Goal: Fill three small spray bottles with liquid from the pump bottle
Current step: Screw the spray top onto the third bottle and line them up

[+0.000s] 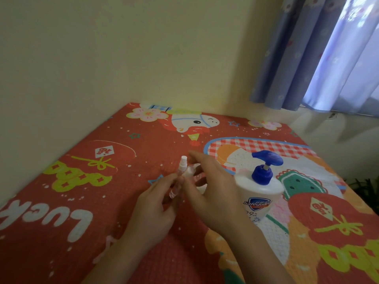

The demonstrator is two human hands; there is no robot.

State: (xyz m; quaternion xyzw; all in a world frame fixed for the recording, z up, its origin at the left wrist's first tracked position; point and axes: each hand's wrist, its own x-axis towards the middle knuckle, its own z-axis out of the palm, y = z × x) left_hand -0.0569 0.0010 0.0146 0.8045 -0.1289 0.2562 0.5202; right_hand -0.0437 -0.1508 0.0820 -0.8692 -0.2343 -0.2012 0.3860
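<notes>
A small clear spray bottle [178,177] with a white nozzle is upright in mid-table. My left hand [152,210] pinches its body from the near side. My right hand [213,191] reaches in from the right, fingers curled around more small clear bottles [192,171] that it mostly hides. The white pump bottle [259,193] with a blue pump head [266,160] stands just right of my right hand.
The table carries a red cartoon-printed cloth [106,181]. A cream wall [123,58] runs along the left and back edges. Blue curtains [320,54] hang at the top right. A dark plant [367,189] shows past the right edge.
</notes>
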